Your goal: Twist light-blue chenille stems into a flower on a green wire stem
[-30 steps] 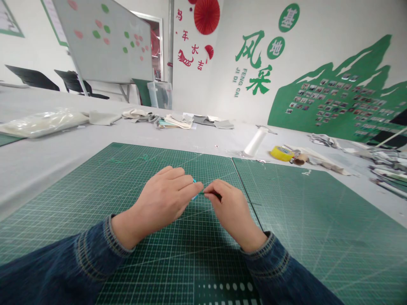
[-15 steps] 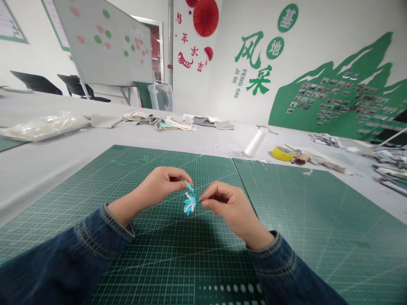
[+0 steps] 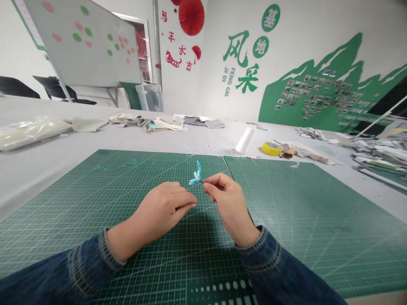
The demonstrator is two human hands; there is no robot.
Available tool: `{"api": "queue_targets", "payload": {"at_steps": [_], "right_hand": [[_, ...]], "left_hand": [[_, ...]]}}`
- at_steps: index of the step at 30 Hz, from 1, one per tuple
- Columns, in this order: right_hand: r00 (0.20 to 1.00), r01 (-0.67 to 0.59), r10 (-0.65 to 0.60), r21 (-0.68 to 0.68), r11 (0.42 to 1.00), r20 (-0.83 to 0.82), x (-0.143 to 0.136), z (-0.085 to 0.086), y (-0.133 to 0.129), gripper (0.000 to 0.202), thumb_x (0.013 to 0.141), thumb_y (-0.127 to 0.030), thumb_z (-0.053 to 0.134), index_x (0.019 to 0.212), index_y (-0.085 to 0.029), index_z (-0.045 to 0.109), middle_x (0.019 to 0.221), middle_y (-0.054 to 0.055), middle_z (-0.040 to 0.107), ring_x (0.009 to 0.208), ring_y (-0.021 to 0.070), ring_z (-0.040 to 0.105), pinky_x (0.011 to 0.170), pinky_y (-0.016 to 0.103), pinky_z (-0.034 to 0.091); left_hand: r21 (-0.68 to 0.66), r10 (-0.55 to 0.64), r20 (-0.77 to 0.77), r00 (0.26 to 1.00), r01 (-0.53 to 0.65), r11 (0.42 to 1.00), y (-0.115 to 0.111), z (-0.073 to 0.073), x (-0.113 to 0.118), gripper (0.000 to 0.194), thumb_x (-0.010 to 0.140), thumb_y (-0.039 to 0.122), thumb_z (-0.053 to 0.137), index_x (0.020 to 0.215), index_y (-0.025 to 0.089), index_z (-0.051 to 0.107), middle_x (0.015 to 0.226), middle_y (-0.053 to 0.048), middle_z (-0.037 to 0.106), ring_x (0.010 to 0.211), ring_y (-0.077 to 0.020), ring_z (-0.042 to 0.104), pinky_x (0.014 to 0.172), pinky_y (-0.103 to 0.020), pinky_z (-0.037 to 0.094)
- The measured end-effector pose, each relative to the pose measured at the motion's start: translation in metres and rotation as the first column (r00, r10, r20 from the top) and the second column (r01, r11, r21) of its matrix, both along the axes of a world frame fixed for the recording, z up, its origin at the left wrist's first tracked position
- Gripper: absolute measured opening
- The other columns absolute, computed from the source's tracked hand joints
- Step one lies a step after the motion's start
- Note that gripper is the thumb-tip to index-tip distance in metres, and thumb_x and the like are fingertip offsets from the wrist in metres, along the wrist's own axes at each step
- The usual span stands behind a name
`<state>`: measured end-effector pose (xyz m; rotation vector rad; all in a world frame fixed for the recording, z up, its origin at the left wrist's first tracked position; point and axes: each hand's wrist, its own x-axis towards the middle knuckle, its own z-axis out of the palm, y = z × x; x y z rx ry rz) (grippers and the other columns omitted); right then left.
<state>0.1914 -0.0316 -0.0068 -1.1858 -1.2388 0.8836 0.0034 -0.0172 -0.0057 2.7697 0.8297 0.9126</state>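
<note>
A small blue and white flower [image 3: 197, 176] on a short green stem is held up over the green cutting mat [image 3: 127, 186]. The thumb and fingers of my right hand [image 3: 227, 201] pinch the stem, with the petals pointing left and one long blue petal standing upward. Just below and left of the flower is my left hand [image 3: 162, 207], apart from it. Its fingers are curled and the thumb meets the fingertips; whether anything small is between them is hidden.
A second green mat [image 3: 302, 203] adjoins on the right. Behind the mats lie a white thread cone [image 3: 246, 139], yellow tape [image 3: 271, 148], a cardboard roll [image 3: 288, 153] and folded cloths [image 3: 168, 123]. A plastic-wrapped bundle [image 3: 34, 131] is at the left.
My left hand has let go of the blue petal and moved down. My right hand has raised the flower a little, and its petal now stands upright. The view has shifted right.
</note>
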Motion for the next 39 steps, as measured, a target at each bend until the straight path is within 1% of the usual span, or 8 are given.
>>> {"api": "queue_targets", "payload": {"at_steps": [4, 11, 17, 20, 26, 30, 34, 39], "right_hand": [[0.922, 0.074, -0.135, 0.177, 0.981, 0.362, 0.001, -0.004, -0.001, 0.01, 0.081, -0.013, 0.063, 0.076, -0.021, 0.066, 0.071, 0.0, 0.065, 0.066, 0.016, 0.057, 0.062, 0.03, 0.044], [0.705, -0.118, -0.113, 0.272, 0.955, 0.7, -0.002, -0.006, -0.008, 0.017, 0.089, -0.007, 0.056, 0.08, -0.02, 0.063, 0.083, 0.002, 0.064, 0.077, 0.0172, 0.059, 0.072, 0.03, 0.044], [0.598, -0.333, 0.026, 0.219, 0.917, 0.801, -0.006, -0.003, -0.011, 0.017, 0.092, -0.009, 0.054, 0.082, -0.02, 0.063, 0.083, 0.002, 0.064, 0.077, 0.0167, 0.059, 0.071, 0.029, 0.043], [0.652, -0.429, 0.156, 0.192, 0.883, 0.742, -0.006, 0.0, -0.014, 0.019, 0.091, -0.007, 0.054, 0.082, -0.021, 0.065, 0.082, 0.0, 0.064, 0.078, 0.0151, 0.059, 0.072, 0.028, 0.045], [0.835, -0.422, 0.325, 0.138, 0.896, 0.445, -0.005, 0.012, -0.016, 0.014, 0.084, -0.011, 0.066, 0.076, -0.022, 0.069, 0.074, -0.001, 0.064, 0.07, 0.0143, 0.058, 0.065, 0.029, 0.045], [0.943, -0.331, 0.327, 0.063, 0.942, 0.058, -0.004, 0.013, -0.013, 0.006, 0.079, -0.016, 0.07, 0.076, -0.021, 0.068, 0.065, -0.004, 0.058, 0.058, 0.0119, 0.05, 0.053, 0.026, 0.039], [0.945, -0.239, 0.247, 0.066, 0.969, -0.216, -0.003, 0.008, -0.009, 0.005, 0.077, -0.019, 0.071, 0.078, -0.021, 0.066, 0.059, -0.005, 0.054, 0.053, 0.0104, 0.043, 0.051, 0.025, 0.034], [0.935, -0.148, 0.158, 0.055, 0.987, -0.318, -0.003, 0.006, -0.005, 0.008, 0.075, -0.022, 0.071, 0.077, -0.02, 0.063, 0.062, -0.004, 0.056, 0.053, 0.0101, 0.043, 0.05, 0.025, 0.033]], "left_hand": [[0.164, 0.023, -0.094, 0.995, -0.007, 0.986, -0.003, 0.002, 0.0, 0.021, 0.098, 0.023, 0.051, 0.09, 0.019, 0.07, 0.067, 0.0, 0.063, 0.065, -0.0162, 0.052, 0.065, -0.032, 0.039], [0.435, 0.142, -0.149, 0.979, -0.064, 0.898, -0.006, 0.014, -0.009, 0.021, 0.097, 0.016, 0.05, 0.091, 0.018, 0.07, 0.066, 0.0, 0.054, 0.064, -0.018, 0.043, 0.059, -0.034, 0.03], [0.282, 0.172, -0.104, 0.98, -0.136, 0.95, 0.01, 0.019, -0.022, 0.019, 0.096, 0.021, 0.055, 0.09, 0.021, 0.073, 0.068, -0.001, 0.059, 0.068, -0.0173, 0.05, 0.064, -0.032, 0.038], [-0.065, 0.137, 0.023, 0.99, -0.135, 0.989, 0.023, 0.017, -0.027, 0.015, 0.091, 0.024, 0.062, 0.084, 0.022, 0.075, 0.072, 0.0, 0.068, 0.073, -0.0153, 0.061, 0.067, -0.028, 0.046], [-0.533, 0.164, 0.246, 0.955, -0.008, 0.846, 0.04, 0.011, -0.034, 0.013, 0.084, 0.029, 0.066, 0.084, 0.02, 0.075, 0.083, -0.004, 0.077, 0.079, -0.0191, 0.07, 0.07, -0.031, 0.056], [-0.61, 0.168, 0.286, 0.943, 0.044, 0.791, 0.038, 0.006, -0.03, 0.013, 0.085, 0.028, 0.064, 0.084, 0.018, 0.074, 0.083, -0.004, 0.076, 0.078, -0.0186, 0.069, 0.072, -0.033, 0.055], [-0.648, 0.165, 0.258, 0.952, 0.044, 0.761, 0.031, 0.002, -0.02, 0.015, 0.087, 0.029, 0.063, 0.084, 0.017, 0.072, 0.08, -0.003, 0.074, 0.075, -0.0166, 0.066, 0.07, -0.031, 0.053], [-0.47, 0.079, 0.124, 0.989, -0.012, 0.883, 0.015, 0.0, -0.008, 0.016, 0.091, 0.026, 0.058, 0.083, 0.019, 0.071, 0.076, 0.0, 0.072, 0.067, -0.0148, 0.064, 0.061, -0.026, 0.048]]}}
